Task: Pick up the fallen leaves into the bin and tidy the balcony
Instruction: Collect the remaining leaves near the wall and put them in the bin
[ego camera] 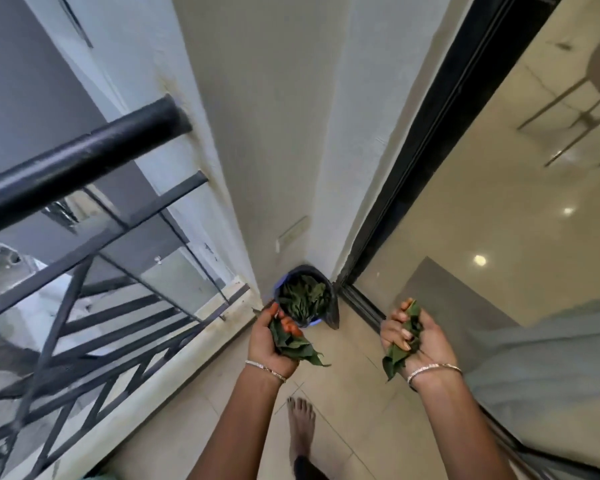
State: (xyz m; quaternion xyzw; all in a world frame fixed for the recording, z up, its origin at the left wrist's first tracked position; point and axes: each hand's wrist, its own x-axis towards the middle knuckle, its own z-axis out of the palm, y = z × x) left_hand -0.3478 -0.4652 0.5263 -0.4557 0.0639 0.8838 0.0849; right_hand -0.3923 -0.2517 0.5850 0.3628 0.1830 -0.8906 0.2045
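Balcony corner, tiled floor [354, 410], bin [330, 306] already leafy. Clutched leaf bunches [297, 346] in left hand [269, 339] & right hand [420, 337]. Prob. best carried right above bin before release, else spill.

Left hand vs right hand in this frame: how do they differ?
The left hand sits at the edge of the bin in this view; the right hand is off to the side, nearer the door track. The left bunch pokes out sideways toward the other hand; the right bunch hangs down past the wrist. Shared: each hand grips green leaves.
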